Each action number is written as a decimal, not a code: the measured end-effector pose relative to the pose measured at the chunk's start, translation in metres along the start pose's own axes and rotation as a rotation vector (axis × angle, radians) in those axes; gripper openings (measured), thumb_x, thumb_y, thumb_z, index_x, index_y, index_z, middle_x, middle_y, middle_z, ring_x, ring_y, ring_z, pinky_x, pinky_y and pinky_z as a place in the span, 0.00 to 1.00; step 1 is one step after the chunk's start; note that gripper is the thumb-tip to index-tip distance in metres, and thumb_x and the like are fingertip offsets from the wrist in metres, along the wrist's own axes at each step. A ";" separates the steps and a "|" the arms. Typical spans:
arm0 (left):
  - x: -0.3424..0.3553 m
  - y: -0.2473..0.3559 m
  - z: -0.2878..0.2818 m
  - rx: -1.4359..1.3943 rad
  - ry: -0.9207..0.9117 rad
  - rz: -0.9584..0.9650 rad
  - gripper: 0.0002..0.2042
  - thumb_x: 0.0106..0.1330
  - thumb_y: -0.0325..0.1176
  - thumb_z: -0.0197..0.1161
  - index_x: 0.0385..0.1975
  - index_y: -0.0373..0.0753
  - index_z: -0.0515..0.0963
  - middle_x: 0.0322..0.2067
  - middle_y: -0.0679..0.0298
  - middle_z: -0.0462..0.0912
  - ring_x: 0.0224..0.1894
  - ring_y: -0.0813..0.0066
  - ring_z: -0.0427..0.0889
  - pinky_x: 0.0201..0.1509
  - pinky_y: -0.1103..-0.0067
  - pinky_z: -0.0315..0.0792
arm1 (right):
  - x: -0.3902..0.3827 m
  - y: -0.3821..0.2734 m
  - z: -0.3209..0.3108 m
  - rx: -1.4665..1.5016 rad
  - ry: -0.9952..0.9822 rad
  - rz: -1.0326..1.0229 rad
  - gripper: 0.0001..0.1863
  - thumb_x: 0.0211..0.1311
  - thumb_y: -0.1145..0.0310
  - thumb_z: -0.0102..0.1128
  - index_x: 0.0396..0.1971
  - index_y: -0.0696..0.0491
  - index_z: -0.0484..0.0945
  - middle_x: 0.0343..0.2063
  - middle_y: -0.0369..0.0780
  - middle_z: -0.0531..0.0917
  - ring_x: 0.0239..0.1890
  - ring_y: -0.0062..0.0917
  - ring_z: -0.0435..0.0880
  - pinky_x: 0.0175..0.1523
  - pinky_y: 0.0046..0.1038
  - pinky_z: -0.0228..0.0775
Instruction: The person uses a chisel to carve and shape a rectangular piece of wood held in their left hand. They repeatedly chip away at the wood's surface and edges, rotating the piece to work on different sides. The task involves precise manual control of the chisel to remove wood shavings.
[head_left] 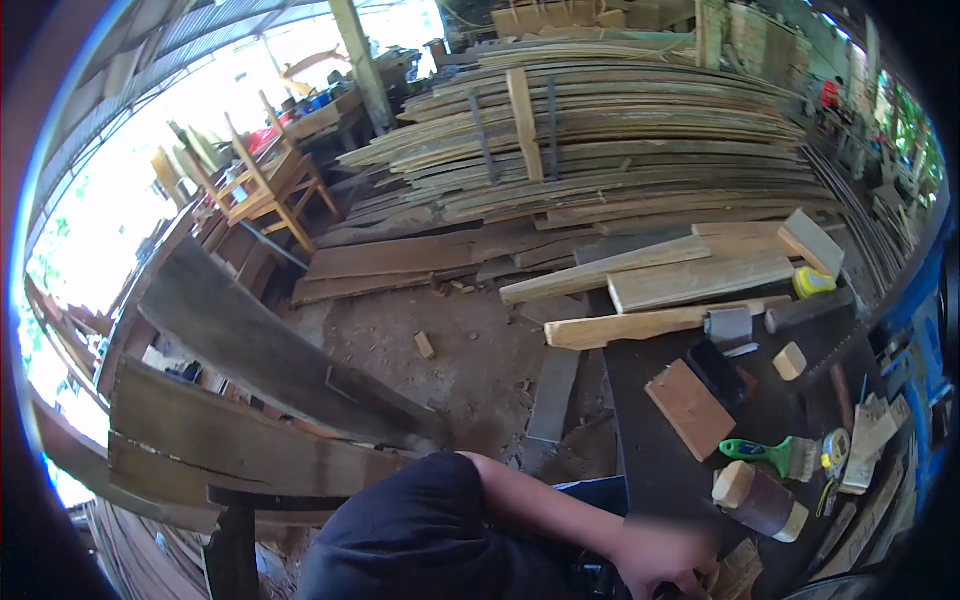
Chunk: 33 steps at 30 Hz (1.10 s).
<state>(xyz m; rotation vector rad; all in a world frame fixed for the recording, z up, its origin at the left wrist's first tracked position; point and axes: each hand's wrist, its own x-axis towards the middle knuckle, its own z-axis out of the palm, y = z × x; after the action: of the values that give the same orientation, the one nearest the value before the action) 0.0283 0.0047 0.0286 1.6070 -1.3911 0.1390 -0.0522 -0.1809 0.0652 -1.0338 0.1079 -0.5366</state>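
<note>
- Wooden piece [740,572], grain showing, sits beside the left hand [665,560] at the view's lower edge; fingers curl, but whether they pinch anything I can't tell.
- Handling it well probably wants a firm, even hold.
- Beyond: bristled green brush [772,453], flat reddish block [692,408].
- Farthest: rough-edged stacked planks [640,130].

No readable txt from where I stand. Green brush [760,454]: handle marks, if any, too sm. to make out. Tape measure [836,446]: face tiny, illeg. Yellow tool [814,283] by boards [700,283]: pale patch, illeg. too.
</note>
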 end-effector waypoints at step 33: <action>0.009 0.010 -0.009 0.079 -0.151 -0.105 0.34 0.52 0.46 0.76 0.59 0.40 0.75 0.52 0.53 0.80 0.51 0.55 0.81 0.57 0.65 0.74 | -0.027 -0.064 -0.116 0.144 0.502 -0.215 0.22 0.75 0.53 0.48 0.20 0.43 0.59 0.11 0.28 0.53 0.12 0.15 0.50 0.19 0.23 0.44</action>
<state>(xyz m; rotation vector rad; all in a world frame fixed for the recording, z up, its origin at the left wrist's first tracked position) 0.0275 0.0060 0.0442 1.7833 -1.4274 0.0106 -0.1375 -0.2846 0.0546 -0.7561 0.3989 -0.9803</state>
